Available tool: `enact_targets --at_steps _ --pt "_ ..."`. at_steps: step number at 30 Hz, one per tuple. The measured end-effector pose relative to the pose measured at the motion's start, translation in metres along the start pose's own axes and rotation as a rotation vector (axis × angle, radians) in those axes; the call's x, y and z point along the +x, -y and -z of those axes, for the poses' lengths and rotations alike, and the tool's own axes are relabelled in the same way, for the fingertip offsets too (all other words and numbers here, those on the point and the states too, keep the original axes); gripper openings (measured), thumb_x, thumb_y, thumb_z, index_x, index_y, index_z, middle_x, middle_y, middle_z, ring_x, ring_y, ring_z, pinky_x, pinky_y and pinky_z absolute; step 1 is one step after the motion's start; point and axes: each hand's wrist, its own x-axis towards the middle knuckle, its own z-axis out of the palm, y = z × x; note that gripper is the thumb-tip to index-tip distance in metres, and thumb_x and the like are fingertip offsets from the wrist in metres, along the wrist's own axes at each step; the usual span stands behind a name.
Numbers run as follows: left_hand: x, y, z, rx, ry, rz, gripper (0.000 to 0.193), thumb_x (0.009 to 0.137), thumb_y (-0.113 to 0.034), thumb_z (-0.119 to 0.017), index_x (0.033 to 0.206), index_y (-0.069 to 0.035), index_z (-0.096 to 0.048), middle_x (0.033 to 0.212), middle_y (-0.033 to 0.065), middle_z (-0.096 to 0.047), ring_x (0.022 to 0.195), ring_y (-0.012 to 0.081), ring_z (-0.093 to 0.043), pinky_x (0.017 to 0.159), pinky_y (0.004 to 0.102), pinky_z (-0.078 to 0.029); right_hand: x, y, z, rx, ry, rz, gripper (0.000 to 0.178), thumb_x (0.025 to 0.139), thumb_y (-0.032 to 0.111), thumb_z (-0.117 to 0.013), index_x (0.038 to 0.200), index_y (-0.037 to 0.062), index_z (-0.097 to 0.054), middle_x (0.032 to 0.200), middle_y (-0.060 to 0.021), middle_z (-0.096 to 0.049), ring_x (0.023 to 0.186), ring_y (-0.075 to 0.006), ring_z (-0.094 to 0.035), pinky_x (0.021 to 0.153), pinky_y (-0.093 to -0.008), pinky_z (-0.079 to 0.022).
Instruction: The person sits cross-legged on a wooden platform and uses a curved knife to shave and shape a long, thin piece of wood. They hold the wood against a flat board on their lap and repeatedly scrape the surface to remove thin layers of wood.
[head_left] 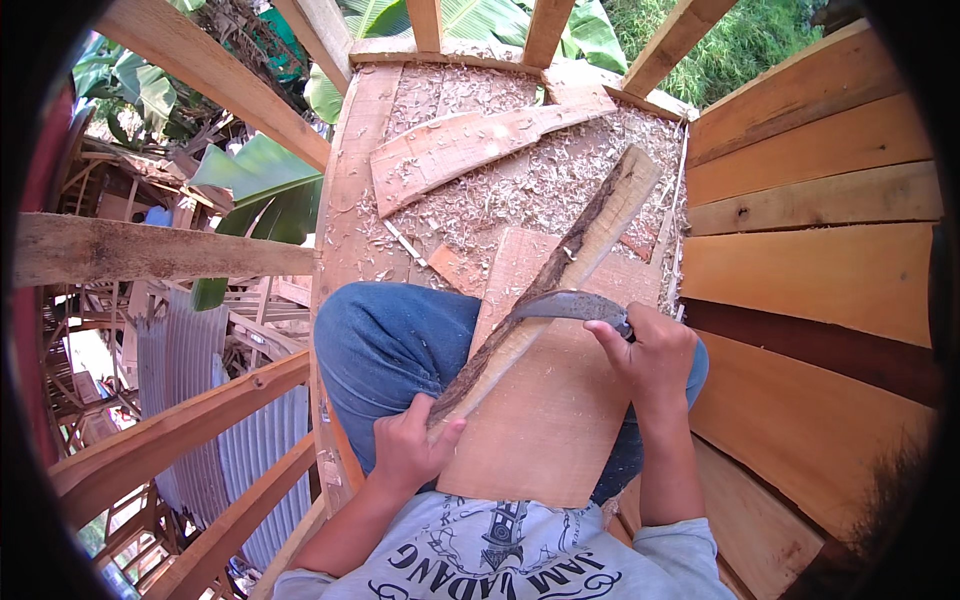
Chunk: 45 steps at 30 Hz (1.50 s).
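Observation:
My left hand (415, 440) is wrapped round the near end of a long strip of wood (590, 230) with dark bark along its left edge. The strip slants up and to the right, away from me. In my right hand (652, 355) is the handle of a sickle (570, 305), its curved blade lying across the middle of the strip. Most of the handle is hidden by my fingers. Beneath the strip, a wide flat board (540, 420) rests over my lap, between my jeans-clad knees.
Wood shavings (460, 215) cover the plank floor ahead. A tapered board (450, 155) lies on them at the far left. Open wooden rails (160, 248) run along the left, with corrugated metal sheets (265, 440) below. A plank wall (810, 270) stands close on the right.

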Motion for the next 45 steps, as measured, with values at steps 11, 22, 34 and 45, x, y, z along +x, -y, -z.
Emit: enact_targets --at_steps 11,22,34,45 --pt "-0.003 0.003 -0.005 0.021 0.000 -0.028 0.038 0.084 -0.039 -0.064 0.075 -0.004 -0.052 0.050 0.0123 -0.052 0.044 0.0297 -0.057 0.041 0.0372 -0.042 -0.029 -0.013 0.017 0.130 0.060 -0.121 0.056 0.082 0.050 -0.065 0.056 0.0026 -0.049 0.052 -0.0149 -0.049 0.046 -0.0311 -0.053 0.045 -0.0383 -0.040" --pt "-0.004 0.002 -0.001 0.009 0.030 -0.001 0.038 0.084 -0.038 -0.063 0.077 -0.003 -0.052 0.053 0.0144 -0.054 0.048 0.0324 -0.059 0.043 0.0385 -0.043 0.021 -0.050 0.006 0.142 -0.165 -0.306 0.057 0.081 0.051 -0.066 0.055 0.0032 -0.048 0.047 -0.0142 -0.047 0.043 -0.0323 -0.051 0.042 -0.0386 -0.039" --pt "0.004 -0.006 0.003 -0.154 0.055 0.157 0.040 0.089 -0.038 -0.057 0.077 0.000 -0.053 0.055 0.0175 -0.051 0.052 0.0347 -0.059 0.048 0.0363 -0.043 0.023 -0.023 0.003 0.068 -0.091 -0.081 0.055 0.077 0.054 -0.067 0.055 0.0061 -0.052 0.049 -0.0094 -0.051 0.043 -0.0265 -0.054 0.042 -0.0356 -0.041" --pt "0.001 0.000 0.005 -0.257 0.080 0.132 0.040 0.092 -0.037 -0.052 0.076 -0.001 -0.050 0.054 0.0126 -0.046 0.046 0.0255 -0.053 0.047 0.0337 -0.039 0.002 0.011 -0.001 0.228 0.054 0.187 0.053 0.075 0.055 -0.068 0.054 0.0082 -0.052 0.051 -0.0069 -0.054 0.044 -0.0235 -0.056 0.041 -0.0338 -0.043"
